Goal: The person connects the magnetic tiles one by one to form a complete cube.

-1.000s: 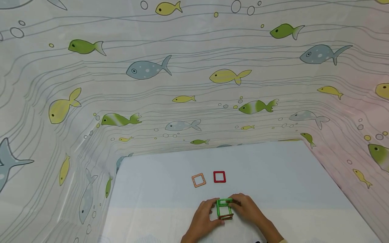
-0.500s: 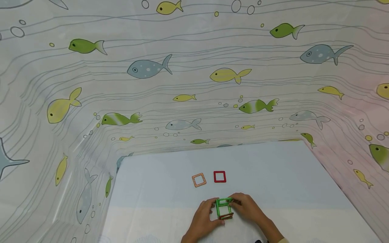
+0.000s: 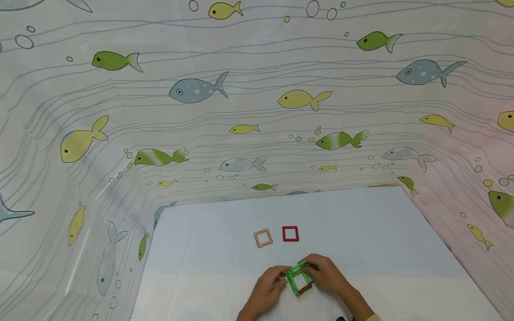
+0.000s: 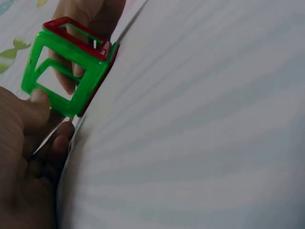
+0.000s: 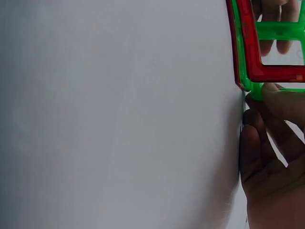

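A small box of green and red square-framed magnetic tiles (image 3: 299, 278) stands near the front of the table, between the two hands. My left hand (image 3: 265, 285) holds its left corner; in the left wrist view the thumb (image 4: 42, 102) lies against a green tile (image 4: 93, 78), other fingers curled below. My right hand (image 3: 325, 269) grips the box's far right side, and the right wrist view shows its thumb (image 5: 281, 100) at the lower edge beside a red tile (image 5: 250, 43). Some fingertips are hidden behind the tiles.
Beyond the hands, an orange square tile (image 3: 263, 238) and a red square tile (image 3: 290, 233) lie flat on the white table (image 3: 201, 240). Fish-patterned sheeting (image 3: 257, 147) rises behind the table and along both sides.
The box has turned so that a corner faces the near side. My left thumb has drawn back from its near edge to its left side. My right hand has barely moved.
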### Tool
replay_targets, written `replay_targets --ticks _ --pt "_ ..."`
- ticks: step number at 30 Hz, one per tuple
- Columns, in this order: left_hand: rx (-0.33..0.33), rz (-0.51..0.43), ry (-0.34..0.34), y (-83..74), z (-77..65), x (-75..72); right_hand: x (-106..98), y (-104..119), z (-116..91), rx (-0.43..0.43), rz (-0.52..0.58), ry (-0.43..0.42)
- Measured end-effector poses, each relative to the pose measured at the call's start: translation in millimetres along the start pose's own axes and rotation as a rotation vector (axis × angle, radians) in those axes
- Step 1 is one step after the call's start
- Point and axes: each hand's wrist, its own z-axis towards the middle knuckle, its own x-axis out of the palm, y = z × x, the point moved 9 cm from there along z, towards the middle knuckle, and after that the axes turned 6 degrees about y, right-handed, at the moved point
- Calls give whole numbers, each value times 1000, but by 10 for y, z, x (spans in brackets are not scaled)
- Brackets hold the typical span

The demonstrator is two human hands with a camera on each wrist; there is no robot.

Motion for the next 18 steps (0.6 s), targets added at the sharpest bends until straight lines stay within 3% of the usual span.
replay_targets --ticks 5,18 --pt "4 84 -41 -5 20 -5 16 1 26 28 -1 27" --pt "-31 103 -45 8 15 -8 -21 -10 53 43 -53 47"
